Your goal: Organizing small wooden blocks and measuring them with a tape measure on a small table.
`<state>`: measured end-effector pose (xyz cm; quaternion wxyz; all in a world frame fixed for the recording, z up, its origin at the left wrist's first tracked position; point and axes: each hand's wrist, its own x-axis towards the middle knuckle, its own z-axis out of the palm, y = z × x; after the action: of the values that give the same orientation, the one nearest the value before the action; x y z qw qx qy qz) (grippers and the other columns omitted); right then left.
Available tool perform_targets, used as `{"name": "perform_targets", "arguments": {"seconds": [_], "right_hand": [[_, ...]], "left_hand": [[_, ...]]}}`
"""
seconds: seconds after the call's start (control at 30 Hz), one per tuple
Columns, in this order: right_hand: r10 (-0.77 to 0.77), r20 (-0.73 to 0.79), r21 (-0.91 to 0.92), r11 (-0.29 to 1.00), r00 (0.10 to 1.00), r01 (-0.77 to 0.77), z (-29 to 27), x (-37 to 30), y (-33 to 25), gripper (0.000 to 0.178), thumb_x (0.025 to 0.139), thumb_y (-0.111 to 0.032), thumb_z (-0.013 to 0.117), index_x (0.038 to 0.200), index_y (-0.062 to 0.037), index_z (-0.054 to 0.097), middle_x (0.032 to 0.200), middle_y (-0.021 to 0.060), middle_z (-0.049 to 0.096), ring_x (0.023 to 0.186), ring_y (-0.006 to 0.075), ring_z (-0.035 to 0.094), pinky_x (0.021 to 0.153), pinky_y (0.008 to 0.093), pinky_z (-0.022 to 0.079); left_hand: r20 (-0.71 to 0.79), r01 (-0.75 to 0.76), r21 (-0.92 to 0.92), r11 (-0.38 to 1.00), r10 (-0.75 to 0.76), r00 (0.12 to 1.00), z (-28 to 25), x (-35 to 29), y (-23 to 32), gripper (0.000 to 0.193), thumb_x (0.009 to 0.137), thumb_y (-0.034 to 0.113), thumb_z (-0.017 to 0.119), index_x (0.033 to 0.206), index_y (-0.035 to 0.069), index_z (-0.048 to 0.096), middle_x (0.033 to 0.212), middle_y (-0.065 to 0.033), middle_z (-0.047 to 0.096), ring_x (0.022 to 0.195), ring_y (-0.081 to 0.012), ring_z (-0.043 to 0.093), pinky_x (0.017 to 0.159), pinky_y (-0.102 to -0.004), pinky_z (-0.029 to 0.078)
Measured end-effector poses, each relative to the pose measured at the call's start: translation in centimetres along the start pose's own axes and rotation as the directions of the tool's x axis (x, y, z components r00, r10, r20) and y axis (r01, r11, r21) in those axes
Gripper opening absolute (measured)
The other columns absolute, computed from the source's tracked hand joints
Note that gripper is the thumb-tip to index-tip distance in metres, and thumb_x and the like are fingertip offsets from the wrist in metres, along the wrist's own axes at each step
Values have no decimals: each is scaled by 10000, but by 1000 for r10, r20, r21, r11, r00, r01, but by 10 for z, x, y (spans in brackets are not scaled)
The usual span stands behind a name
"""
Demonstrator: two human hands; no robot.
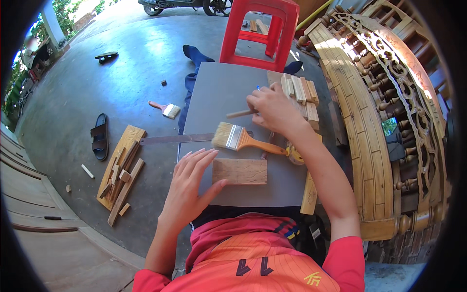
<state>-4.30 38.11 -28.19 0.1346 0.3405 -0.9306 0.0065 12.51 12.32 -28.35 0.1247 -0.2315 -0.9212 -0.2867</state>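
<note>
On the grey board [214, 92] over my lap lies a brown rectangular wooden block [240, 172]. My left hand [189, 181] rests at the block's left end, fingers stretched and thumb along its lower left corner. Farther up, my right hand [276, 111] is closed, with a thin brown stick [240, 114] jutting left from under its fingers. A small blue tip [258, 88] shows above the knuckles; what it belongs to is hidden. Between my hands lies a wide paintbrush [239, 137] with an orange handle. Its handle end meets a round yellow, clear-looking object [294, 154].
Light wooden pieces [300, 90] are stacked at the board's far right. A long dark metal strip [177, 139] sticks out left toward a plank [121, 155] with offcuts. A red stool [260, 34] stands ahead, a carved wooden bench [362, 126] at right. Another brush [168, 110] lies on the floor.
</note>
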Motion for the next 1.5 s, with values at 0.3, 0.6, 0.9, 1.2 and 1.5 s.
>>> {"name": "perform_targets", "arguments": {"seconds": [0.3,0.6,0.9,1.2,1.5], "right_hand": [[116,-367,363,931,923,27,-76,-87,-76,215,780,-151,744,948,-100,619,848,32,625,780,243,591,806,401,429],[450,-284,375,865,847,-334,-65,-179,-104,341,812,-242,804,1077,-97,645,875,52,613,816,256,620,768,387,457],[909,128,320,340,396,-884,-35,-237,-108,569,830,-329,773,1261,-8,586,1060,191,636,971,375,617,883,458,483],[932,95,444,276,351,-853,-17,-267,-74,370,877,-143,594,1209,16,560,1120,240,630,1053,406,619,934,457,468],[993,97,810,-35,74,-585,-30,-275,-72,419,1002,-230,587,1354,-21,497,998,75,578,748,116,529,650,258,436]], "left_hand": [[-90,9,-431,903,-53,995,18,24,40,504,953,204,681,1393,18,523,1311,-184,621,1233,-349,592,1052,-423,438],[-121,-189,-491,850,148,982,52,29,70,263,991,91,566,1246,27,551,1077,-158,631,1018,-332,621,924,-400,475],[-36,-305,-41,951,304,952,106,49,76,165,918,179,661,913,60,546,847,-76,516,817,-249,558,763,-394,444],[-77,-267,-47,963,263,962,103,51,74,193,876,166,670,936,50,528,856,-87,513,800,-260,566,741,-385,458],[-133,-224,-69,972,213,968,100,55,74,199,876,174,684,971,53,558,870,-80,534,802,-249,596,718,-379,468]]}}
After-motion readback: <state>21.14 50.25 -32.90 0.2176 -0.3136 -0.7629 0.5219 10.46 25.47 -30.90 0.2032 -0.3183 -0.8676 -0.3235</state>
